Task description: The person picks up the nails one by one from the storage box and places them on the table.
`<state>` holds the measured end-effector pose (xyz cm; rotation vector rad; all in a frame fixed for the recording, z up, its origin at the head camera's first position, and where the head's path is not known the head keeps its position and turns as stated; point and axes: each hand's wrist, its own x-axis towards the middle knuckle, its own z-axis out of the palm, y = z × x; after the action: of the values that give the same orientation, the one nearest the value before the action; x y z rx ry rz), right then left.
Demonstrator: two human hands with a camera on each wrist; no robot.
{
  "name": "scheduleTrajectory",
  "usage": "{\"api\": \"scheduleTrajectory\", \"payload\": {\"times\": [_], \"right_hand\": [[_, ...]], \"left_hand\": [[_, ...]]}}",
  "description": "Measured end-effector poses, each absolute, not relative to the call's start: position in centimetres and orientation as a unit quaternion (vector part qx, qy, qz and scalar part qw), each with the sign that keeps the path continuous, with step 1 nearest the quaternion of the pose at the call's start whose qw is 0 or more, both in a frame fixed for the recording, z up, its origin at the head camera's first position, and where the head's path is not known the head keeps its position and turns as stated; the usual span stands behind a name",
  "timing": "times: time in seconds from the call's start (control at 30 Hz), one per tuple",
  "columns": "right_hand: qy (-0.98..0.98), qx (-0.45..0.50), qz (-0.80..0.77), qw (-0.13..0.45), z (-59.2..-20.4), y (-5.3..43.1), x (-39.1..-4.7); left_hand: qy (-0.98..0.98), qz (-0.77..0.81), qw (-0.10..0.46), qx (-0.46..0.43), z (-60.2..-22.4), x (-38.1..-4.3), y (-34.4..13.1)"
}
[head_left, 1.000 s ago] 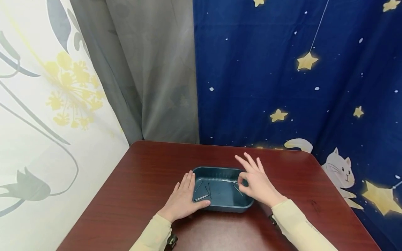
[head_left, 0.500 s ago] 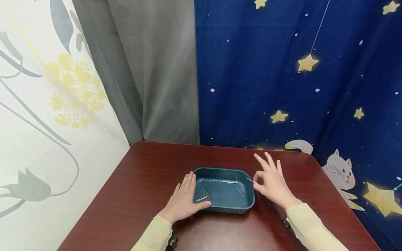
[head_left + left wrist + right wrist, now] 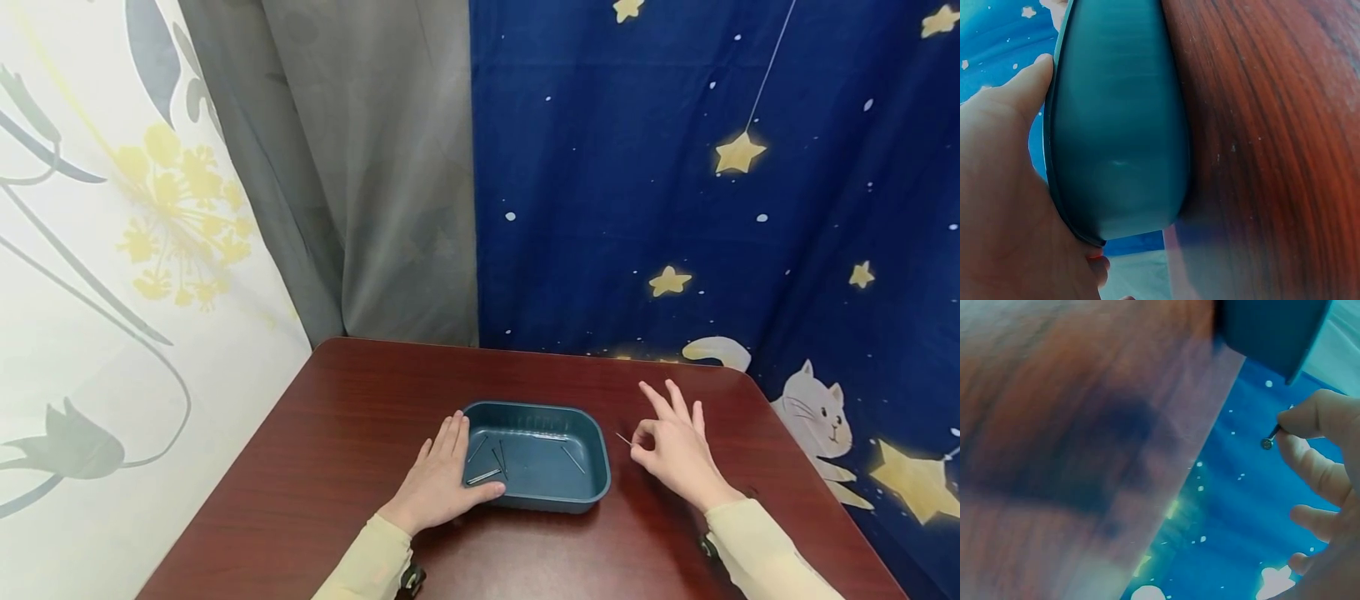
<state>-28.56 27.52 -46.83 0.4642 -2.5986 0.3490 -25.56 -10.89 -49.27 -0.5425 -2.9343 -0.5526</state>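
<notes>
A dark teal plastic tray (image 3: pixel 551 502) sits on the table with several thin metal nails (image 3: pixel 573 459) lying on its floor. My left hand (image 3: pixel 438 483) rests on the tray's left end, fingers straight along the rim and thumb over the front corner. To the right of the tray, my right hand (image 3: pixel 681 458) pinches one nail (image 3: pixel 1267 444) between thumb and index finger, the other fingers spread. Its round head shows in the right wrist view, while the thin shaft points left in the head view. The left wrist view has the tray's outer wall (image 3: pixel 1119 125) beside my thumb.
The reddish-brown wooden table (image 3: pixel 375 392) runs back to a grey curtain (image 3: pixel 405 208) and a blue curtain (image 3: pixel 600 167) printed with stars and a cat. A white floral curtain (image 3: pixel 90 333) hangs along the left side.
My right hand has moved from over the tray's right end out past its rim to the right, carrying the pinched nail. My left hand and the tray have stayed in place.
</notes>
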Motion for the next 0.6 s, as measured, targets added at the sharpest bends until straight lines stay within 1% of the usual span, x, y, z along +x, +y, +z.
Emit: {"api": "scheduleTrajectory", "payload": {"times": [0.2,0.6], "right_hand": [[-0.957,0.167,0.117,0.206,-48.2,28.2,-28.1],[-0.967,0.156,0.103,0.171,-49.2,28.7,-27.7]], "left_hand": [[-0.965,-0.179,0.054,-0.183,-49.2,-25.7,-10.9],[-0.967,-0.184,0.039,-0.175,-48.9,-25.3,-10.8]]}}
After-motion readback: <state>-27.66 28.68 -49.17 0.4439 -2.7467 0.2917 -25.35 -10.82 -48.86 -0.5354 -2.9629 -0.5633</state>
